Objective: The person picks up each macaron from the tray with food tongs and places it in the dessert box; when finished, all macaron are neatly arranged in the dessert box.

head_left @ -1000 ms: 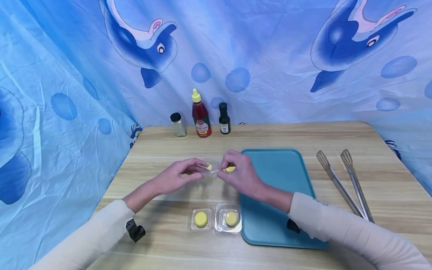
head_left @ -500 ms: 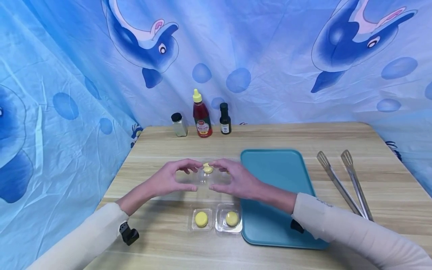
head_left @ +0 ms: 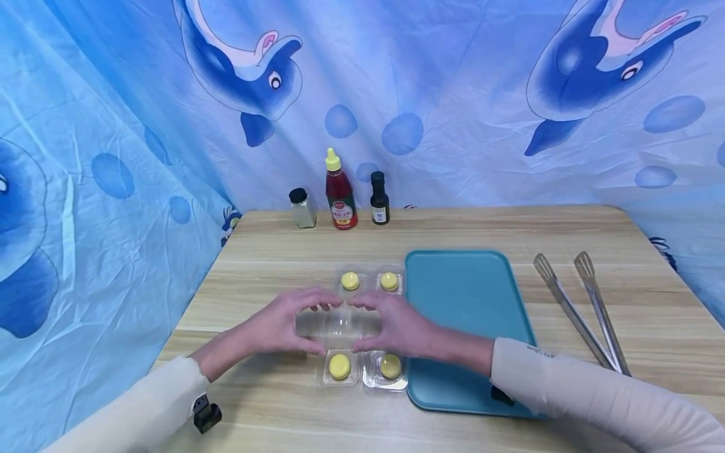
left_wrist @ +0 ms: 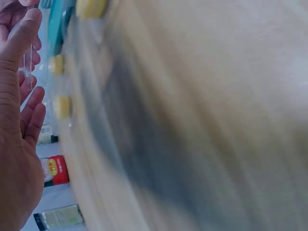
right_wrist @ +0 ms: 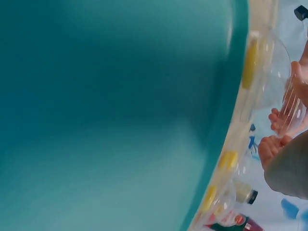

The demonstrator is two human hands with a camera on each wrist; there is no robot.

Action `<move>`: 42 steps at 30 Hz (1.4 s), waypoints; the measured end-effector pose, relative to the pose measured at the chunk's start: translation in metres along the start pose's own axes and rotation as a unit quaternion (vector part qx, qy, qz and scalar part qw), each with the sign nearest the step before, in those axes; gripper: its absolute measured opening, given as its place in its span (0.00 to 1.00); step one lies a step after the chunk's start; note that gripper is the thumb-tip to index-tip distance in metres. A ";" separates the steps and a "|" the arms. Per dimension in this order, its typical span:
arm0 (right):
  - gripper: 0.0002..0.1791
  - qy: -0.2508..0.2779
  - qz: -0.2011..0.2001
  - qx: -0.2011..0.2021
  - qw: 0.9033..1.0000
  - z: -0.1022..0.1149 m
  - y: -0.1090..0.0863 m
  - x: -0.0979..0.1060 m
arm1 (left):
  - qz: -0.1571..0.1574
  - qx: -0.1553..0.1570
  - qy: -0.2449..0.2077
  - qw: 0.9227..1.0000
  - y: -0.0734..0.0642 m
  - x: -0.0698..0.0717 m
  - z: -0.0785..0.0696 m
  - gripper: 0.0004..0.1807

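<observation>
Both hands hold a clear domed plastic lid (head_left: 342, 323) between them, low over the table. My left hand (head_left: 276, 324) grips its left side, fingers along the far edge and thumb at the near one. On the opposite side my right hand (head_left: 401, 326) holds it the same way. Just nearer than the lid sit a yellow macaron (head_left: 339, 367) and a second macaron (head_left: 391, 366), each in a clear plastic tray. Beyond the hands lie a far left macaron (head_left: 350, 281) and a far right macaron (head_left: 389, 281), also in clear trays.
A teal tray (head_left: 464, 277) lies right of the macarons, partly under the right forearm. Metal tongs (head_left: 572, 308) rest farther right. Along the back stand a black-capped jar (head_left: 303, 211), a red sauce bottle (head_left: 341, 201) and a small dark bottle (head_left: 379, 200).
Both hands have come from the far macarons toward the near ones with the lid between them. The right hand, earlier curled at the far right macaron, now spreads round the lid's side.
</observation>
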State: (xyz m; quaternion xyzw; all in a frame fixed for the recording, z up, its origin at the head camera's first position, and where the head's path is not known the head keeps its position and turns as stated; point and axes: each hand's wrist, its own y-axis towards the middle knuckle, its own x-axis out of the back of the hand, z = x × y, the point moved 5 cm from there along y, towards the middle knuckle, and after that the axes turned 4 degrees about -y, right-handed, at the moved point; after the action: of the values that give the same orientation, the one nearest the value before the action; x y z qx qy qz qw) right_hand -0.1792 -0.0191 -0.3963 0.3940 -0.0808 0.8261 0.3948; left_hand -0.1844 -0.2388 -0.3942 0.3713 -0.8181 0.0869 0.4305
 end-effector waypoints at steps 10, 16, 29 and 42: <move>0.43 -0.052 0.019 0.011 0.998 0.009 -0.012 -0.019 | 0.030 -0.002 0.033 0.999 -0.015 -0.015 -0.005 0.49; 0.42 -0.074 0.024 0.017 0.997 0.013 -0.015 -0.027 | 0.044 -0.018 0.027 0.999 -0.019 -0.021 -0.008 0.48; 0.40 -0.085 0.033 0.028 0.995 0.020 -0.018 -0.034 | 0.050 -0.025 0.035 0.998 -0.026 -0.026 -0.013 0.48; 0.39 -0.089 0.030 0.025 0.995 0.021 -0.021 -0.040 | 0.041 -0.051 0.044 0.997 -0.029 -0.032 -0.015 0.47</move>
State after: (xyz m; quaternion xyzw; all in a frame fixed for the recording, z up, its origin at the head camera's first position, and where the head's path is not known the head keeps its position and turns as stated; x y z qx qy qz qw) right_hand -0.1364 -0.0377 -0.4139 0.4732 -0.1070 0.8009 0.3510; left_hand -0.1438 -0.2352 -0.4144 0.3111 -0.8159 0.0787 0.4810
